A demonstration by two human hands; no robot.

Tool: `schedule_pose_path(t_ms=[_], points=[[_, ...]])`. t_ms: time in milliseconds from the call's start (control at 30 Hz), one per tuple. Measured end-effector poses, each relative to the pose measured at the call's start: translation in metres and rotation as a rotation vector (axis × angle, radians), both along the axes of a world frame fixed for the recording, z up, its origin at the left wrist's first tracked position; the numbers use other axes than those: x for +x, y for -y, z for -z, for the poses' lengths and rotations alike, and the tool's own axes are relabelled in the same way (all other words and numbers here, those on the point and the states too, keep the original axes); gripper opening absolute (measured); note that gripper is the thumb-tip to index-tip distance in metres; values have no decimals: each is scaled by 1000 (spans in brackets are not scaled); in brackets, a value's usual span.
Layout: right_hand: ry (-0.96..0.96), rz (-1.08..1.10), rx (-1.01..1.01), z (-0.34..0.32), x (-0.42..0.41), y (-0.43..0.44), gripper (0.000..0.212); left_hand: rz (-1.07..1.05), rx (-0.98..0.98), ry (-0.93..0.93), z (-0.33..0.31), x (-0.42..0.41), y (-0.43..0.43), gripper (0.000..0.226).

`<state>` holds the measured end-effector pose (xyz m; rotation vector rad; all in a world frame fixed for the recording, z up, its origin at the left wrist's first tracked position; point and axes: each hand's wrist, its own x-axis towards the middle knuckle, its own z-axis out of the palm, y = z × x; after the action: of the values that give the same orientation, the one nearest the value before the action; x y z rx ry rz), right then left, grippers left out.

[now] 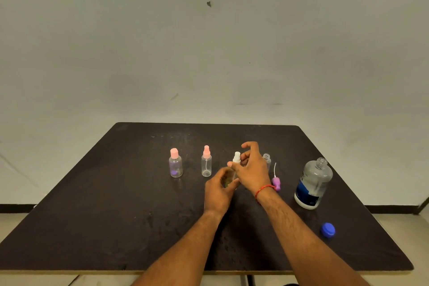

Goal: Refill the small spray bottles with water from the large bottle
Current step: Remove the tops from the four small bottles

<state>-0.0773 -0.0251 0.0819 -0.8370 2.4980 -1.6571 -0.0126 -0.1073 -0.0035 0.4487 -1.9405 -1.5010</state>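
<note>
Dark brown board forms the table (104, 227), seen from the head camera against a pale wall. Near the table's centre, the left hand (218, 193) grips the body of a small clear spray bottle (228, 180), fingers curled round it, and holds it upright. The right hand (251, 170) pinches the white spray head (237, 158) on top of that bottle, thumb on the near side and fingers behind. The index finger is raised and curled above. A red thread (263, 189) circles the right wrist.

Left of the hands, two small bottles stand upright and apart. A pink-capped bottle (175, 165) is furthest left, followed by a pink-headed spray bottle (206, 162) with its dip tube visible inside. Just behind the right hand stands an open small bottle (267, 158), its threaded neck bare. A purple spray head (276, 183) lies on the table beside the right wrist, dip tube pointing away. The large bottle (313, 183) stands upright at the right, uncapped, with a blue-and-white label. A blue cap (328, 230) lies nearer the front edge, apart from it.
</note>
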Motion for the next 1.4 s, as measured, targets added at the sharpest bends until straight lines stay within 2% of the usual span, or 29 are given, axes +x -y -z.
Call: schedule_pose_path(t_ms=[100, 233, 367, 567, 733, 833, 1000, 1167, 1300, 1400], points=[[10, -15, -9, 2, 0, -1, 52, 13, 15, -14, 1, 0, 0, 25], [1, -75, -28, 4, -2, -3, 62, 16, 35, -32, 2, -1, 0, 28], [2, -26, -28, 0, 0, -2, 62, -10, 20, -12, 1, -1, -1, 27], [-13, -13, 18, 1, 0, -2, 46, 0, 13, 3, 2, 0, 1, 27], [-25, -84, 17, 3, 0, -2, 51, 9, 40, -14, 3, 0, 0, 30], [8, -50, 11, 2, 1, 0, 53, 11, 65, -16, 2, 0, 0, 29], [0, 27, 33, -1, 2, 4, 46, 12, 51, -19, 0, 1, -1, 27], [-26, -59, -2, 1, 0, 4, 39, 21, 87, -62, 2, 0, -1, 28], [35, -43, -14, -1, -1, 3, 53, 9, 72, -42, 4, -2, -1, 27], [21, 24, 14, -2, 0, 3, 55, 1, 33, -24, 3, -2, 0, 24]])
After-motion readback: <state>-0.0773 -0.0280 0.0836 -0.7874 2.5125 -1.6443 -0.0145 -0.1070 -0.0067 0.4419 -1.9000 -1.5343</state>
